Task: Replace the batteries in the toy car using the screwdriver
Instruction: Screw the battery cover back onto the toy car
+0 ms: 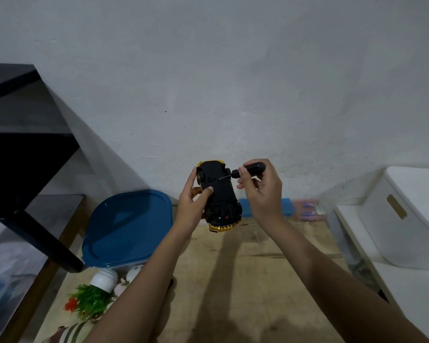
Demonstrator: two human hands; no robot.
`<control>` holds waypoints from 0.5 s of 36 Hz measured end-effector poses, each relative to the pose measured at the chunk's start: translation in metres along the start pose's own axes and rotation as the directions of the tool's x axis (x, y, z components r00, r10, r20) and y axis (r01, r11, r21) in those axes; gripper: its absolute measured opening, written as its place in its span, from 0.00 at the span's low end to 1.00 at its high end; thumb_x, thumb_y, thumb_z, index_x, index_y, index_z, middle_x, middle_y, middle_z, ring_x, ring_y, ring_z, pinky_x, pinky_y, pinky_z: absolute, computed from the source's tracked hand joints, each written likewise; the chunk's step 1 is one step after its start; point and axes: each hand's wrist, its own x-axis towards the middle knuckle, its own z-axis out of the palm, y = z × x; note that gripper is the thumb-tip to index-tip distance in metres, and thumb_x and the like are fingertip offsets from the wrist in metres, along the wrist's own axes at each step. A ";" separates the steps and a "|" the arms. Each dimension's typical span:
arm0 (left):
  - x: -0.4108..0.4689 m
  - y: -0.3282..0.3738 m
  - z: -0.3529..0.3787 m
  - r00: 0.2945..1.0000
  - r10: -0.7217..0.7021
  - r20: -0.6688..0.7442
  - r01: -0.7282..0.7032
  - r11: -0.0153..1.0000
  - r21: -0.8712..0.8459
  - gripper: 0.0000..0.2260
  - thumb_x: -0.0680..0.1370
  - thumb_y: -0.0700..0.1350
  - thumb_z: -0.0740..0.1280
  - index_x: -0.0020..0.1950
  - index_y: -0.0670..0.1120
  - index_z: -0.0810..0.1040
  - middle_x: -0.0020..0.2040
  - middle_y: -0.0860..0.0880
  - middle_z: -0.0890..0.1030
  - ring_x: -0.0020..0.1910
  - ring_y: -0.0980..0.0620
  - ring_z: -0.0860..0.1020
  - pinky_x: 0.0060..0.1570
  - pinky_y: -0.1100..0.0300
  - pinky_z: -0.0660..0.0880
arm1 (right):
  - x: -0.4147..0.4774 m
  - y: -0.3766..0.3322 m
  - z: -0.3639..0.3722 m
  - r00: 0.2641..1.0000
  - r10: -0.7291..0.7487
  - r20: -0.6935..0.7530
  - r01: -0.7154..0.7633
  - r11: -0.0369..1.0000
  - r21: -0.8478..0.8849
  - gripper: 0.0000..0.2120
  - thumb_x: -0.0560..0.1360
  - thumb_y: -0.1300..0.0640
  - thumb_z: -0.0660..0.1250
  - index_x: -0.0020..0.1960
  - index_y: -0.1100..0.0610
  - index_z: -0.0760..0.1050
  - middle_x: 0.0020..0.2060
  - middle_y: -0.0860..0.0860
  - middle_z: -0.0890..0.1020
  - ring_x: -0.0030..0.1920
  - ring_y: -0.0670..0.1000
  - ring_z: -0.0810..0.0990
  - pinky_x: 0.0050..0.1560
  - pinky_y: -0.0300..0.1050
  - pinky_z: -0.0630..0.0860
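Observation:
A gold toy car (221, 196) is held upside down above the wooden table (258, 268), its black underside facing me. My left hand (192, 203) grips it from the left, thumb pressed on the underside. My right hand (260, 191) holds a black-handled screwdriver (248, 169) by its handle. The metal tip touches the underside near the upper end of the car. A pack of batteries (308, 210) lies blurred at the back of the table, right of my right wrist.
A blue-lidded plastic container (128, 227) stands at the left. A small blue box (286, 206) lies behind my right hand. A white storage bin (406, 219) is on the right. A black shelf (22, 144), a fake plant in a white pot (94, 293) and small toys lie left.

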 end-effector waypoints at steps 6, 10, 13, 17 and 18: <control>-0.002 0.001 0.002 0.999 0.029 -0.022 -0.028 0.999 0.028 0.28 0.78 0.43 0.65 0.74 0.59 0.58 0.58 0.42 0.76 0.57 0.45 0.77 0.46 0.51 0.81 | 0.001 0.000 -0.002 1.000 -0.024 -0.009 0.024 0.997 -0.074 0.11 0.74 0.53 0.64 0.48 0.61 0.73 0.41 0.55 0.78 0.40 0.55 0.80 0.37 0.42 0.80; -0.003 0.001 0.002 0.996 0.073 -0.051 -0.070 0.995 0.065 0.29 0.78 0.42 0.65 0.74 0.58 0.58 0.54 0.47 0.75 0.57 0.47 0.76 0.50 0.46 0.79 | 0.005 -0.002 -0.006 0.994 -0.105 0.029 0.109 0.971 -0.211 0.10 0.71 0.58 0.71 0.46 0.63 0.75 0.38 0.56 0.80 0.37 0.53 0.83 0.37 0.39 0.81; -0.003 -0.002 0.001 0.993 0.103 -0.058 -0.098 0.992 0.085 0.29 0.78 0.41 0.65 0.75 0.57 0.58 0.51 0.52 0.74 0.50 0.57 0.78 0.47 0.52 0.81 | 0.010 -0.004 -0.009 0.990 -0.109 0.094 0.132 0.947 -0.294 0.13 0.70 0.56 0.73 0.47 0.63 0.74 0.35 0.57 0.82 0.34 0.54 0.83 0.35 0.49 0.81; -0.004 -0.003 0.001 0.990 0.131 -0.049 -0.124 0.983 0.134 0.30 0.78 0.41 0.65 0.75 0.58 0.56 0.50 0.54 0.74 0.37 0.61 0.80 0.36 0.66 0.79 | 0.014 -0.006 -0.010 0.969 -0.129 0.208 0.205 0.893 -0.400 0.12 0.73 0.53 0.68 0.43 0.62 0.73 0.33 0.55 0.80 0.33 0.56 0.82 0.35 0.55 0.79; -0.004 -0.003 0.001 0.990 0.134 -0.050 -0.126 0.982 0.143 0.30 0.78 0.41 0.65 0.75 0.58 0.56 0.50 0.53 0.74 0.36 0.59 0.80 0.36 0.66 0.78 | 0.015 -0.007 -0.010 0.970 -0.099 0.221 0.185 0.891 -0.415 0.12 0.74 0.53 0.67 0.43 0.62 0.72 0.34 0.55 0.79 0.34 0.56 0.81 0.36 0.56 0.78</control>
